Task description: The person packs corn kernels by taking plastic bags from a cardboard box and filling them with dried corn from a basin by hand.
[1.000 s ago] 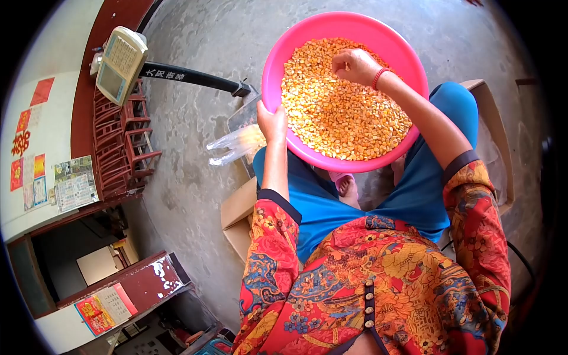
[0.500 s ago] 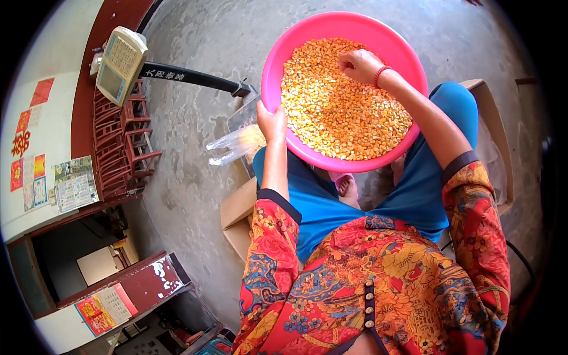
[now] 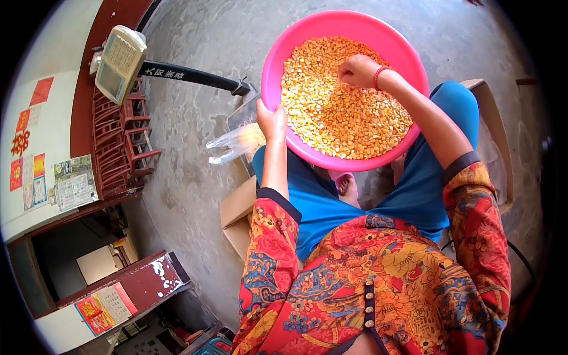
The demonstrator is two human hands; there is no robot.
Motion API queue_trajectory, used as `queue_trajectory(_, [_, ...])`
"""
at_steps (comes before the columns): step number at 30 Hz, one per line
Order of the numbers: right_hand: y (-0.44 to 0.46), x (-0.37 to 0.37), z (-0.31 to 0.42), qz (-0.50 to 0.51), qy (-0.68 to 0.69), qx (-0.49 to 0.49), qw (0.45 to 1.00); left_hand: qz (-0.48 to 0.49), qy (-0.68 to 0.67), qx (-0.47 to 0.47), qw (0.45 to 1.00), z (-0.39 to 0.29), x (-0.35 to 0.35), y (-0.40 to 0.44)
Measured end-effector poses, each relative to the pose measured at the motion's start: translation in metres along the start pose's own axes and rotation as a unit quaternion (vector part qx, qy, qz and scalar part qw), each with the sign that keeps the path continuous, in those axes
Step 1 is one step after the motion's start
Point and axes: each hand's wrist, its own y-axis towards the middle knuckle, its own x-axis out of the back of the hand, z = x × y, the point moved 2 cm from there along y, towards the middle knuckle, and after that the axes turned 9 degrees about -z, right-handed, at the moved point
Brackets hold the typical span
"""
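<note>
A wide pink basin [image 3: 274, 71] rests across my knees, holding a broad layer of yellow-orange corn kernels [image 3: 337, 121]. At its left side my left hand [image 3: 272, 123] is closed on the rim, thumb lying along the outside edge. My right hand [image 3: 360, 71], with a red bracelet [image 3: 377, 77] on the wrist, is over the kernels toward the far right of the basin. Its fingers are curled together, and whatever they may hold is hidden.
A floor scale with a tilted display [image 3: 120, 65] on a black post [image 3: 189, 76] stands at the left. Beside the basin lies a clear plastic bag [image 3: 234, 142]. Cardboard boxes [image 3: 239, 204] flank my legs. Stacked red wooden stools [image 3: 124, 136] line the wall.
My right hand has dipped slightly toward me over the kernels, fingers still curled. My left hand and the basin are nearly in the same place.
</note>
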Motion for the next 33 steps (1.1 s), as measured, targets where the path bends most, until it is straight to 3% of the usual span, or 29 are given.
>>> queue_trajectory(2, [0.001, 0.006, -0.004, -0.06, -0.031, -0.007, 0.998, 0.001, 0.0, 0.0, 1.0, 0.0, 0.0, 0.0])
queue_trajectory(6, [-0.002, 0.012, -0.008, -0.087, -0.104, -0.043, 0.99, -0.002, -0.003, 0.001, 1.0, 0.002, 0.0, 0.0])
queue_trajectory(13, [-0.003, -0.008, -0.013, -0.065, -0.131, -0.046, 0.988, -0.003, 0.005, 0.007, 1.0, 0.003, -0.001, 0.001])
queue_trajectory(15, [-0.007, -0.017, -0.006, -0.186, -0.069, 0.041, 0.979, -0.003, 0.006, 0.008, 1.0, 0.0, 0.0, 0.0])
queue_trajectory(19, [-0.003, -0.021, 0.002, -0.088, -0.096, 0.054, 0.99, -0.005, 0.02, 0.004, 1.0, -0.004, 0.001, -0.001])
queue_trajectory(26, [0.002, -0.003, -0.005, -0.139, 0.014, 0.023, 0.99, -0.004, 0.012, 0.002, 1.0, -0.005, 0.001, -0.001])
queue_trajectory(33, [0.002, 0.009, 0.0, -0.11, 0.072, 0.003, 0.991, -0.006, 0.017, 0.002, 1.0, -0.001, 0.0, 0.0])
